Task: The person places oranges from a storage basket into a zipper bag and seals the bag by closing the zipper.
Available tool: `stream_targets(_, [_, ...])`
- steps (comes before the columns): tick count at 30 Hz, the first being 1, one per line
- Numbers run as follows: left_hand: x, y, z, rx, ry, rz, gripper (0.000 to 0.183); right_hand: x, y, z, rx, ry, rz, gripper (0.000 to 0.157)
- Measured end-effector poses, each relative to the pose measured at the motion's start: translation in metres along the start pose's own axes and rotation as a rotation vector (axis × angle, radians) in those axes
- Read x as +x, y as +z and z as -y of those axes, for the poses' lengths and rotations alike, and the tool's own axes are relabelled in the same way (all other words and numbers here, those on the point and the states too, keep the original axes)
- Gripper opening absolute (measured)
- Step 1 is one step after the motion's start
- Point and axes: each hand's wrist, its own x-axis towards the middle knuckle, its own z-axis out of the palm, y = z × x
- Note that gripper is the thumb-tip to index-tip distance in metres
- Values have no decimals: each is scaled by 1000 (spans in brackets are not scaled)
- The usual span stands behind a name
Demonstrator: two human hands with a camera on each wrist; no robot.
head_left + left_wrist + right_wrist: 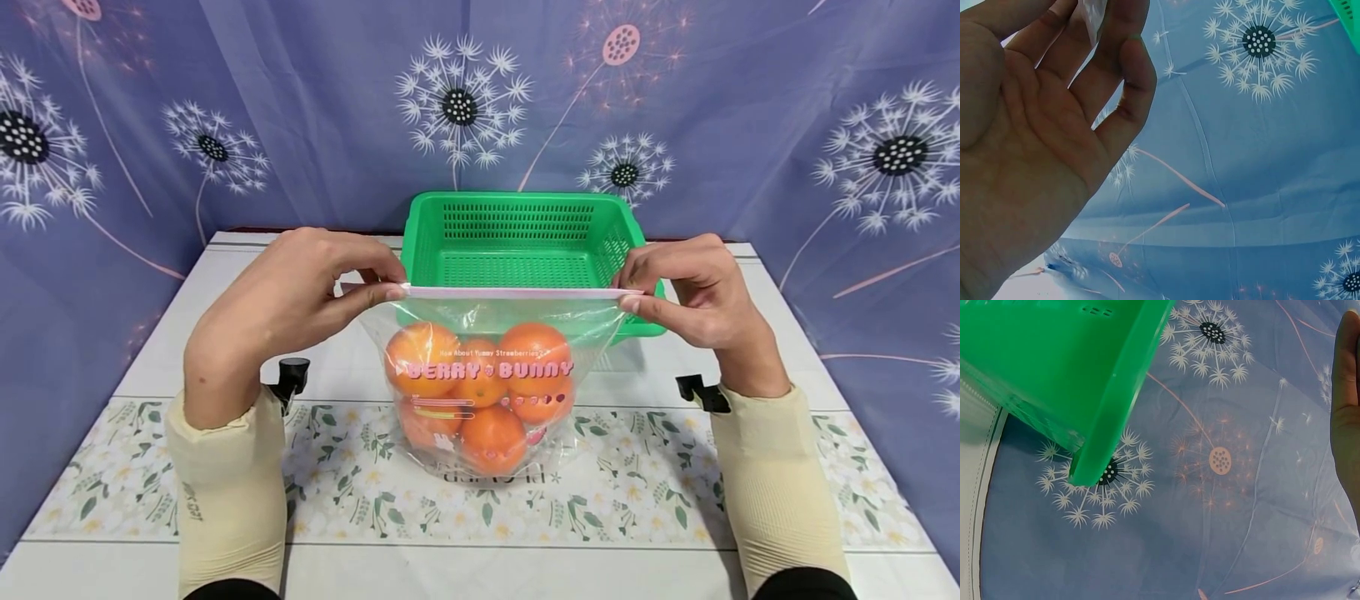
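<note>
A clear zip bag (480, 313) with pink BERRY BUNNY print stands upright in the head view, several oranges (493, 440) inside it. Its pink zip strip runs straight and level across the top. My left hand (292, 287) pinches the strip's left end between thumb and fingers. At the right end, my right hand (686, 287) pinches the strip the same way. The left wrist view shows the left palm (1035, 137) with a bit of clear plastic at the fingers. Only an edge of the right hand (1346, 419) shows in the right wrist view.
Behind the bag stands a green basket (517, 198) with slotted walls, no fruit visible in it. The white table (135, 367) carries a floral runner (637, 475) under the bag. A blue dandelion-print cloth (322, 125) hangs around the back and sides.
</note>
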Motion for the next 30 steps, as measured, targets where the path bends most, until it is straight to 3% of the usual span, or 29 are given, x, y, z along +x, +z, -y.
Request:
stream_targets(10, [-5,-6,5,-11,3,-2,8,0,-1,1,-4,-3,11,20])
stream_targets(30, [-22,-24,19,28,-69,50,9,0,-4,4,-57,19,45,22])
